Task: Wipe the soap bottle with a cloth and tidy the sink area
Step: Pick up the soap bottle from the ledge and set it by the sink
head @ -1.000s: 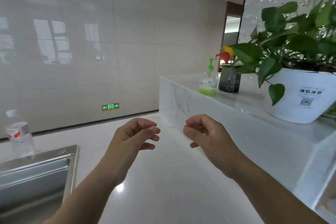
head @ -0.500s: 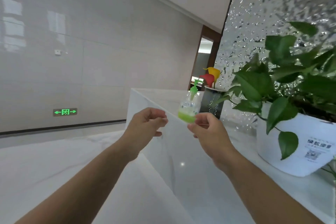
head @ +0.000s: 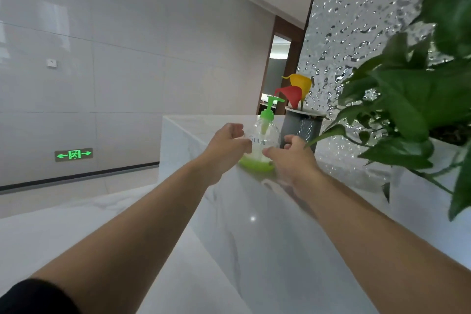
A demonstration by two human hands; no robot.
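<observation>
Both hands at the soap bottle [head: 262, 135] on the marble ledge [head: 254, 211].

Left hand [head: 226, 146] and right hand [head: 290, 158] flank it — fingers curled, half-open; whether they touch it, I cannot tell.

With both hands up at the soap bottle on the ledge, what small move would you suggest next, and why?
Probably close both hands on the soap bottle and lift it. The left hand and right hand flank it with curled, open fingers, it stands on the marble ledge, and no cloth is visible.

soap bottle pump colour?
Green, on the soap bottle pump; head view, the only one.
</observation>
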